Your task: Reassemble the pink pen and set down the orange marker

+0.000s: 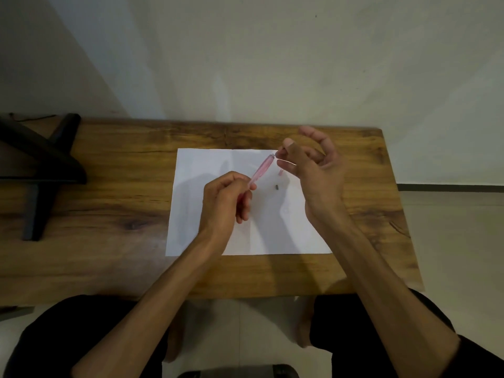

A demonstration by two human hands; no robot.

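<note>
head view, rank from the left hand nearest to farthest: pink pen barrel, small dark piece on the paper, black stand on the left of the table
1. pink pen barrel: gripped in the left hand.
2. small dark piece: on the white paper, just right of that hand.
3. black stand: far left of the wooden table.

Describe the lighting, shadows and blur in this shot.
Head view: dim, soft light; the left hand and right hand cast faint grey shadows on the white paper; the pink pen between them is smeared by blur; wide-angle distortion bends the wooden table edges.
</note>
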